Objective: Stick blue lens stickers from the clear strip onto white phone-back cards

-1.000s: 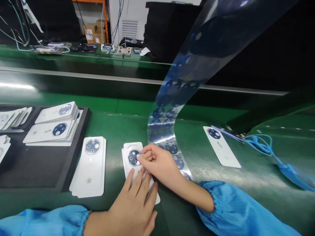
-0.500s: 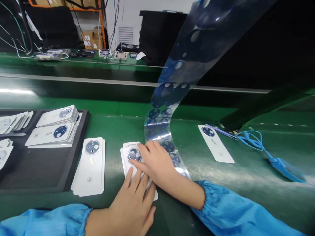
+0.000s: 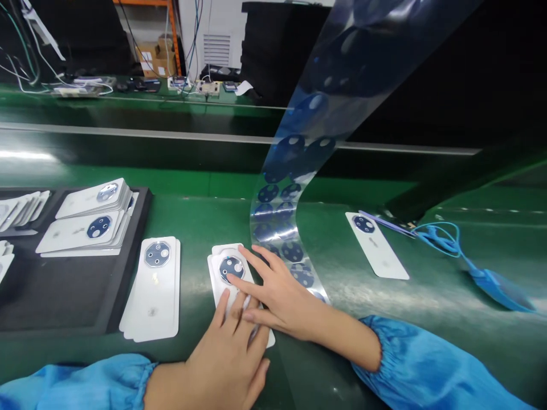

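In front of me, a small stack of white phone back panels [image 3: 216, 272] lies on the green table, its lower part covered by my hands. A dark blue round camera film [image 3: 231, 267] with holes sits at the top panel's upper end. My left hand [image 3: 231, 356] rests on the panel's lower part, fingers extended. Over it reaches my right hand [image 3: 287, 296], fingers spread, one fingertip at the lower edge of the camera film. Just behind the right hand hangs a clear strip [image 3: 276, 213] bearing dark blue round films, curving down onto the table.
To the left lies another stack of white panels [image 3: 164, 296], beside a black tray [image 3: 72, 296] holding several panel piles [image 3: 77, 232]. On the right are a single panel [image 3: 380, 253], purple tweezers [image 3: 387, 224] and a blue corded pad [image 3: 499, 289].
My right hand has drawn slightly to the right and its fingers have spread apart. My left hand stays on the panel. The view has shifted a little.
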### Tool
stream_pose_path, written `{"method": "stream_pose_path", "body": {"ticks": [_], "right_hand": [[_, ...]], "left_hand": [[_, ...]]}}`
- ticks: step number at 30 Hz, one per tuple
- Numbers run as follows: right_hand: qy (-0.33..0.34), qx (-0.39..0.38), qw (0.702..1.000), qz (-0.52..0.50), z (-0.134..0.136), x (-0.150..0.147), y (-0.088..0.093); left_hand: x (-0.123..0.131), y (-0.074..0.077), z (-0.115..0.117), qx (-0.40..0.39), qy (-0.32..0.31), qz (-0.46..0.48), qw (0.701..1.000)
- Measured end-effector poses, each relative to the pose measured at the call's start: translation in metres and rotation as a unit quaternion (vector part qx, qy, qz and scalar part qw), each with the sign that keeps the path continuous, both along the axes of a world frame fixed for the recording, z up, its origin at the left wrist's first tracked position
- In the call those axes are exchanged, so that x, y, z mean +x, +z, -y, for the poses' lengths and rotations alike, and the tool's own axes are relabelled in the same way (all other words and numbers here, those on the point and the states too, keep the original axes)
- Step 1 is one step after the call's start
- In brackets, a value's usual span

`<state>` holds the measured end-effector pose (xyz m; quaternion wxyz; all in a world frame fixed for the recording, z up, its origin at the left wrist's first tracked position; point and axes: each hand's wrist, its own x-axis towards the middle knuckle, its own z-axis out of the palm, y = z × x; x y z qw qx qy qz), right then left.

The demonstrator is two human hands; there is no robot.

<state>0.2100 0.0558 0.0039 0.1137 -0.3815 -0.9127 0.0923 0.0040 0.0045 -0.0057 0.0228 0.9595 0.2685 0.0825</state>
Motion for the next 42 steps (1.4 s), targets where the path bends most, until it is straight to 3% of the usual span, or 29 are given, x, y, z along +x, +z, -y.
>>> {"method": "stream_pose_path", "body": {"ticks": [9,12,18,28,34,42], "right_hand": [[-0.040,0.144,0.989,0.002,-0.011,0.012,0.000],[-0.052,0.120,0.991,-0.026,-0.011,0.009,-0.001],[-0.008,0.022,0.999,-0.031,-0.011,-0.013,0.002],[0.067,0.131,0.989,-0.017,-0.016,-0.015,0.009],[0.103,0.110,0.988,-0.036,-0.036,-0.017,0.008],[0.029,0.107,0.993,-0.041,-0.044,-0.020,-0.002]], "left_hand": [[-0.001,-0.001,0.001,0.012,0.001,-0.010,1.000],[-0.001,0.000,0.000,0.018,-0.001,-0.017,1.000],[0.001,-0.002,0.004,0.020,0.016,-0.011,1.000],[0.002,-0.001,0.006,0.016,0.015,-0.010,1.000],[0.000,-0.001,0.007,0.017,0.019,-0.002,1.000],[0.000,0.000,0.005,0.003,0.020,0.008,1.000]]}}
